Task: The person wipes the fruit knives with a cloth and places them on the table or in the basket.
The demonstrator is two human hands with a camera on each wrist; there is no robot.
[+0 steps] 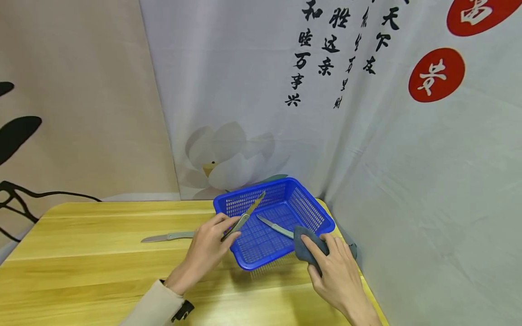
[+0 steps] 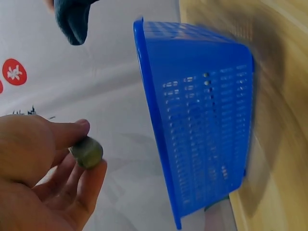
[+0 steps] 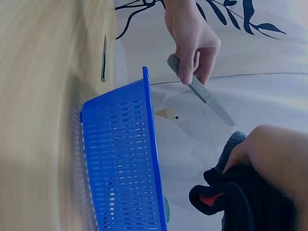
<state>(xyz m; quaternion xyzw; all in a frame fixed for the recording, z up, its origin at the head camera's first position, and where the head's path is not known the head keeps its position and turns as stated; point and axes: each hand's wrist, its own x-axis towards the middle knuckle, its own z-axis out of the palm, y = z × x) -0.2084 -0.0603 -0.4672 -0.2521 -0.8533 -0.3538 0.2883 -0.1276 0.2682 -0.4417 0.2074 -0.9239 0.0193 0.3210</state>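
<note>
My left hand point(image 1: 207, 244) pinches a folding knife point(image 1: 243, 221) by its grey-green handle, the blade pointing up and away over the left side of the blue plastic basket point(image 1: 261, 264). From the left wrist, only the rounded handle end point(image 2: 88, 153) shows between thumb and fingers. Over the basket's right front corner, my right hand point(image 1: 337, 274) grips a bunched dark blue-grey cloth point(image 1: 303, 246); its folds hang loose in the right wrist view. A second knife point(image 1: 279, 228) lies in the basket, its handle end hidden by the cloth.
Left of the basket, a third knife point(image 1: 163, 237) lies on the wooden table point(image 1: 102, 271), its handle partly behind my left hand. A printed curtain point(image 1: 244, 90) hangs behind the table and along its right side, close to the basket.
</note>
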